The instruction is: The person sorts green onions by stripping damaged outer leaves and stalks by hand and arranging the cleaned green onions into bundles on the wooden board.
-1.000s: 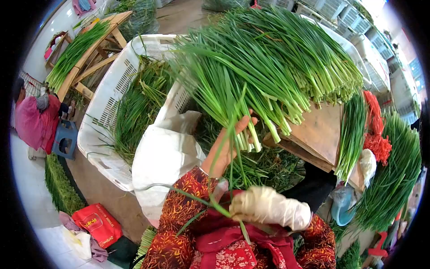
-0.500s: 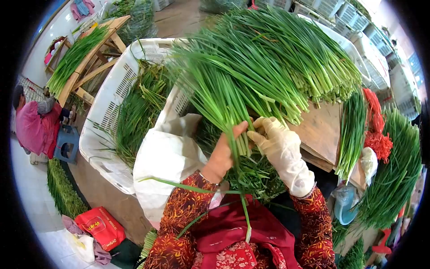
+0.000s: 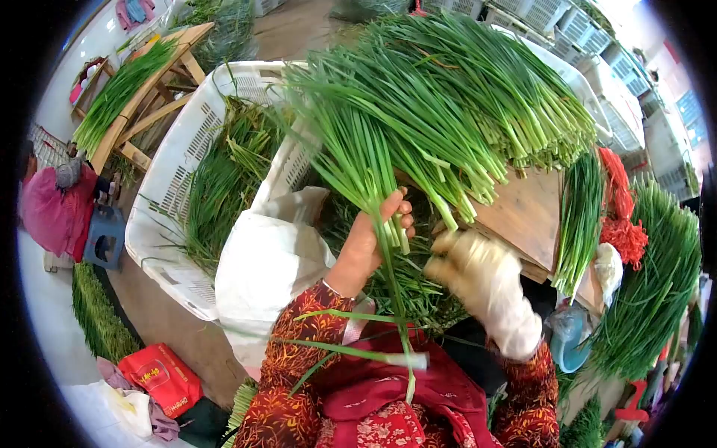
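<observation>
My bare left hand (image 3: 366,243) is closed around the lower stems of a small bunch of garlic chives (image 3: 358,160), whose green leaves fan up and away. Below and to the right, my right hand (image 3: 478,280) wears a pale glove and is smeared by motion, so its fingers cannot be made out. A loose chive stalk (image 3: 351,351) with a whitish end is blurred over my lap, and another long blade hangs down from my left hand. Just beyond lies a large pile of chives (image 3: 478,89), pale stem ends toward me, partly on a wooden board (image 3: 523,224).
A white crate (image 3: 168,216) of leafy scraps stands at left, with a white cloth (image 3: 261,269) on its near side. Red ties (image 3: 621,216), more chives (image 3: 650,291) and a blue container (image 3: 571,347) are at right. A person in pink (image 3: 56,209) sits far left.
My right hand has come away from the bunch, moving down toward me, and a loose stalk now shows over my lap. My left hand still grips the chives, slightly shifted left.
</observation>
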`<state>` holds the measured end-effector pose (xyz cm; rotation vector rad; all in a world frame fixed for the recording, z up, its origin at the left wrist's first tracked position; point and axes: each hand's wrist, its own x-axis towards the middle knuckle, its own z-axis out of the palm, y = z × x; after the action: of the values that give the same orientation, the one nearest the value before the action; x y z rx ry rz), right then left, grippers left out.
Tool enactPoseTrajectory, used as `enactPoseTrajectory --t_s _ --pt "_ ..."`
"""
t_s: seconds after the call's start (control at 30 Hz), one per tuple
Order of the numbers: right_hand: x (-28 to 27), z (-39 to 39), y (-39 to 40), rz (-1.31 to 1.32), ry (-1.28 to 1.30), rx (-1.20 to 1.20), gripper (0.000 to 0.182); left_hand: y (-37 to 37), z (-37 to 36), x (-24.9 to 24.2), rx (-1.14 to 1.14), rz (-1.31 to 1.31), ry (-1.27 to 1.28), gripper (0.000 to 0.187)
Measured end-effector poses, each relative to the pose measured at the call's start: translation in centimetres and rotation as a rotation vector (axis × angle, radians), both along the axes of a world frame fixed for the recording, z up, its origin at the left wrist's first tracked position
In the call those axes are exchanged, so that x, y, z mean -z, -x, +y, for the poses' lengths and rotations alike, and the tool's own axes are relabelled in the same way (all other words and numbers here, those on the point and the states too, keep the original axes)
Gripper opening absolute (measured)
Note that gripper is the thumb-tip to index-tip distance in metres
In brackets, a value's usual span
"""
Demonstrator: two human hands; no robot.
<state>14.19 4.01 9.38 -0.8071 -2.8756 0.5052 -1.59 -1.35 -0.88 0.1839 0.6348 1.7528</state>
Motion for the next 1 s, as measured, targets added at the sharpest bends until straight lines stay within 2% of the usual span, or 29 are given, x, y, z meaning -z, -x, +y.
enactPoseTrajectory --t_s 0.03,0.07,0.17,0.23,0.33,0.37,0.43,0.67,0.77,0.83,0.87,0.9,0.97,1.0 --pt "0.7 1.1 0.3 0.054 -0.093 0.143 0.03 -0.1 0.0 -0.2 0.004 0.008 -0.003 0.03" --pt "1.6 2.2 0.7 0.053 -0.109 0.172 0.025 -0.1 0.0 -0.3 0.011 0.025 0.05 0.03" --pt "3.7 3.3 1.4 0.076 -0.255 0.112 0.019 -0.5 0.3 -0.4 0.015 0.054 0.145 0.031" --pt "3.8 2.9 1.8 0.115 -0.253 0.109 0.013 -0.9 0.5 -0.4 -0.006 0.13 0.236 0.04" --pt "3.9 2.1 2.2 0.263 -0.157 0.186 0.013 -1.2 1.1 0.2 -0.005 0.126 0.223 0.038" --pt "4.0 2.0 2.3 0.26 -0.158 0.185 0.013 -1.3 1.2 0.0 -0.013 0.132 0.22 0.038" --pt "4.2 2.1 2.6 0.15 -0.106 0.341 0.015 -1.4 1.3 -0.2 -0.019 0.122 0.21 0.037" --pt "3.5 1.9 2.5 0.04 -0.07 0.23 0.019 -1.9 1.5 0.0 -0.037 0.111 0.238 0.032" --pt "3.1 1.2 2.3 0.084 0.022 0.177 0.017 -1.7 1.1 0.4 -0.023 0.07 0.218 0.025" --pt "3.7 1.6 2.3 0.338 0.244 0.19 0.016 -1.5 0.3 -0.2 0.007 0.091 0.225 0.022" --pt "3.8 1.8 2.6 0.34 0.226 0.211 0.016 -1.6 0.1 -0.5 0.027 0.09 0.217 0.02" --pt "3.5 1.8 3.3 0.341 0.226 0.211 0.016 -1.6 0.1 0.2 0.027 0.091 0.217 0.02" --pt "2.7 1.6 4.5 0.349 0.425 0.335 0.015 -1.4 0.2 2.3 0.109 0.059 0.127 0.029" --pt "3.3 1.7 4.8 0.454 0.302 0.301 0.015 -1.5 0.2 2.0 0.109 0.061 0.126 0.029"
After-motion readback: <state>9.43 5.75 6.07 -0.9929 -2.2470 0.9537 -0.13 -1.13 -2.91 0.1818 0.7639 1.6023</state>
